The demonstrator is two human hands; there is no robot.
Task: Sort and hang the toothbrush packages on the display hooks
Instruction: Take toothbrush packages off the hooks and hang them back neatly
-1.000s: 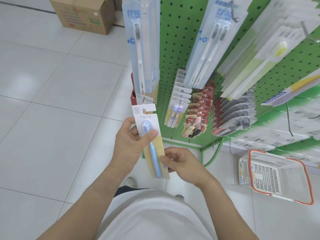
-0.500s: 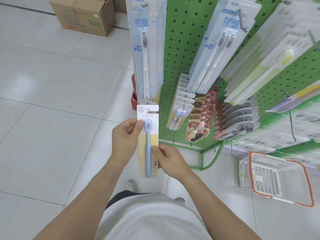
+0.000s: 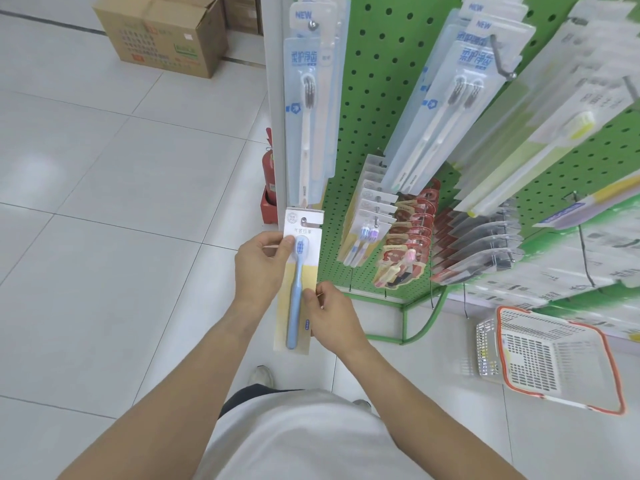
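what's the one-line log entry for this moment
left hand pinches blue toothbrush package top | right hand pinches its edge | hang hole at hook

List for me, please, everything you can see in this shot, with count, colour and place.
Held toothbrush package: one, blue brush on white-yellow card, at a low hook.
Hanging toothbrush packages: many, clear, white, red, on hooks.
Pegboard display: one, green, right.
Cardboard box: one, brown, top left floor.
Fire extinguisher: one, red, behind the display's edge.
Basket: one, white, orange rim, right floor.
Left hand: pinches the card's top.
Right hand: pinches its right edge.
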